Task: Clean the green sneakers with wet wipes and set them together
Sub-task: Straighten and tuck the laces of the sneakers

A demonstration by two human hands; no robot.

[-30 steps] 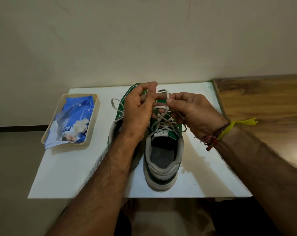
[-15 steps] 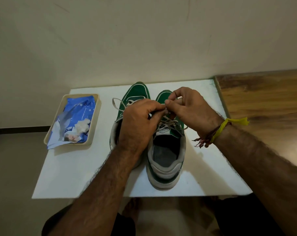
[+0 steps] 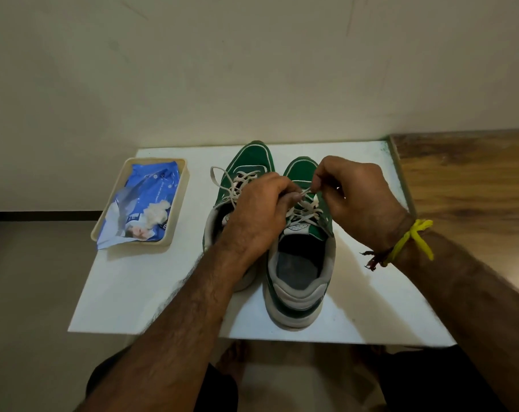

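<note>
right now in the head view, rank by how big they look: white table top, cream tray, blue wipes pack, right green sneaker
1. white table top
2. right green sneaker, though it sits nearer the camera
3. cream plastic tray
4. blue wet wipes pack, which lies inside the tray

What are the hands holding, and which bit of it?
Both hands pinch the white lace of the right-side green sneaker: the left hand and right hand each grip it above the tongue.
</note>
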